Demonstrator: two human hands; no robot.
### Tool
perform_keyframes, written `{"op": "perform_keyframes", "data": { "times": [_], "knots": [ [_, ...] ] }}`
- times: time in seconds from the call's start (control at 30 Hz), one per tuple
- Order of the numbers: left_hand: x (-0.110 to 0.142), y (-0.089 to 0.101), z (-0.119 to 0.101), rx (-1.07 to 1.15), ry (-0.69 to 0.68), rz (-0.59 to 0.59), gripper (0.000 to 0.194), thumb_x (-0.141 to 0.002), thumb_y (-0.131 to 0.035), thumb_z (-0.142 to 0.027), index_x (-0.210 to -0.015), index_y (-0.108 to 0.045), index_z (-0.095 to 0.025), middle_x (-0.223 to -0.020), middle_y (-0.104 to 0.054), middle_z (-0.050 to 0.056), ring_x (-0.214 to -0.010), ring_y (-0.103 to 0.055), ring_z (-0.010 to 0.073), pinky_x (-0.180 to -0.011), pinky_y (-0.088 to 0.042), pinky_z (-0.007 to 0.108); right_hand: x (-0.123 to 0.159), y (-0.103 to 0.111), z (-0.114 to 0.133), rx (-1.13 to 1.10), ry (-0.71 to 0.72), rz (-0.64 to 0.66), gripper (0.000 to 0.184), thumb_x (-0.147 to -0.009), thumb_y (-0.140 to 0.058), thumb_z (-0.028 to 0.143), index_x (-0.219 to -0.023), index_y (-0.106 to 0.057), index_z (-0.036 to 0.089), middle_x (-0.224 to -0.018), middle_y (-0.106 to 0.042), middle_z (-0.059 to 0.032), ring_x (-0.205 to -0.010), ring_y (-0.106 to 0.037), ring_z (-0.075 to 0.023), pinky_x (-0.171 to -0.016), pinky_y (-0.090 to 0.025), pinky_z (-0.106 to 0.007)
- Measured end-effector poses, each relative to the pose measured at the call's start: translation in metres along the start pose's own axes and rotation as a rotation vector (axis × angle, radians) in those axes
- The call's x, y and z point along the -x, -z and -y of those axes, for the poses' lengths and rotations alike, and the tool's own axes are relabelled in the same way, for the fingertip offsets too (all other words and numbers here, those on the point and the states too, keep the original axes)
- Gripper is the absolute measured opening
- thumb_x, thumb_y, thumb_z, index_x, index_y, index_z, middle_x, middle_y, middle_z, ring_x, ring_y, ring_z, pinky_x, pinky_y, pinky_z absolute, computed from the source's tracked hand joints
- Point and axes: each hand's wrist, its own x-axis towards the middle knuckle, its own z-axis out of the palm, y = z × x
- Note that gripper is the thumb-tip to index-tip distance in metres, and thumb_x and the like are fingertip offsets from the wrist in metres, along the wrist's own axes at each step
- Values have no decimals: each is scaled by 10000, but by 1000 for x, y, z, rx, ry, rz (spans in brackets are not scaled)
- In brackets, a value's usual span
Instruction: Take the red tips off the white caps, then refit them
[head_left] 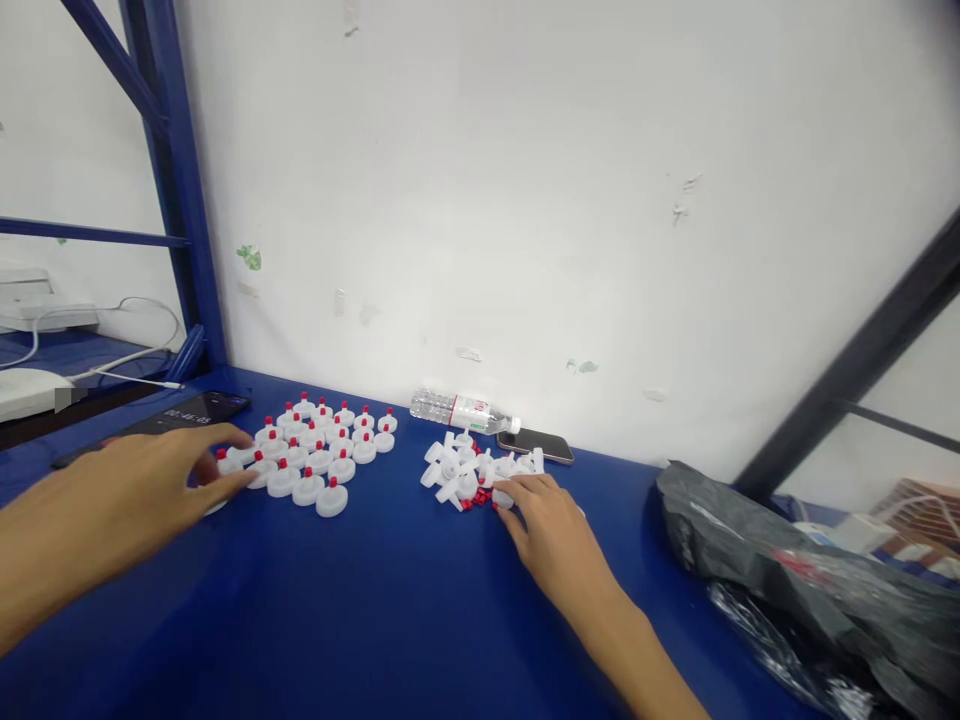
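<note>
On the left of the blue tabletop, white round caps with red tips point(308, 487) stand upright in rows. My left hand point(176, 465) is at the left edge of these rows, thumb and forefinger apart on either side of the nearest caps; my palm partly hides some of them. A loose pile of white nozzle-like plastic pieces point(450, 465) lies further right, with small red tips point(480, 495) among them. At the pile's near right side, my right hand point(544, 510) has its fingertips closed round a white round cap point(502, 498), which they partly cover.
Behind the pile lie a clear water bottle point(465, 411) on its side and a phone point(536, 444). Another phone showing a timer point(202, 408) is behind my left hand. A dark plastic bag point(810, 580) sits at right. Blue metal posts point(180, 180) stand at left.
</note>
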Motion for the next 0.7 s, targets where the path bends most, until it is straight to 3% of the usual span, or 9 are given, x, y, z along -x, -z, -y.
{"op": "perform_keyframes", "data": {
  "times": [0.17, 0.27, 0.4, 0.5, 0.6, 0.7],
  "knots": [
    [27, -6, -64, 14, -165, 289, 527, -880, -515, -605, -1241, -729, -287, -926, -789, -11, -808, -692, 245, -750, -445, 305, -1, 4, 4, -50, -15, 45, 280, -1048, -595, 148, -1273, -749, 211, -1253, -772, -100, -1193, -687, -306, -992, -512, -409],
    [41, -19, -88, 23, -210, 302, 515, -856, -482, -600, -1162, -759, -291, -908, -790, 22, -853, -707, 272, -777, -477, 337, -1, 9, 4, -88, -57, 8, 255, -1059, -571, 156, -1182, -784, 222, -1196, -796, -89, -1126, -726, -300, -943, -513, -382],
    [51, -41, -102, 76, -309, 285, 446, -887, -468, -576, -1096, -773, -328, -930, -791, 20, -822, -696, 256, -762, -494, 344, 1, 15, 6, -241, -84, -48, 244, -1037, -588, 147, -1157, -779, 239, -1084, -817, -46, -1014, -754, -263, -828, -519, -332],
    [58, -59, -109, 106, -340, 266, 482, -918, -453, -548, -1230, -746, -327, -977, -794, 26, -771, -679, 243, -777, -507, 360, 4, 19, 14, -463, -48, -45, 239, -1004, -637, 148, -1166, -768, 267, -991, -819, 3, -942, -759, -208, -827, -518, -291],
    [65, -74, -115, 147, -357, 262, 532, -926, -477, -531, -1359, -691, -306, -1050, -787, 40, -860, -702, 258, -845, -525, 379, 8, 27, 20, -663, 99, 14, 168, -992, -699, 237, -1125, -786, 291, -989, -815, 30, -962, -753, -174, -907, -506, -265],
    [69, -83, -121, 150, -367, 325, 551, -953, -481, -544, -1429, -646, -321, -1119, -766, 51, -963, -715, 281, -886, -529, 401, 9, 37, 17, -621, 104, -1, 170, -1052, -629, 346, -1071, -785, 281, -952, -809, 21, -909, -750, -179, -848, -502, -261]
  ]
}}
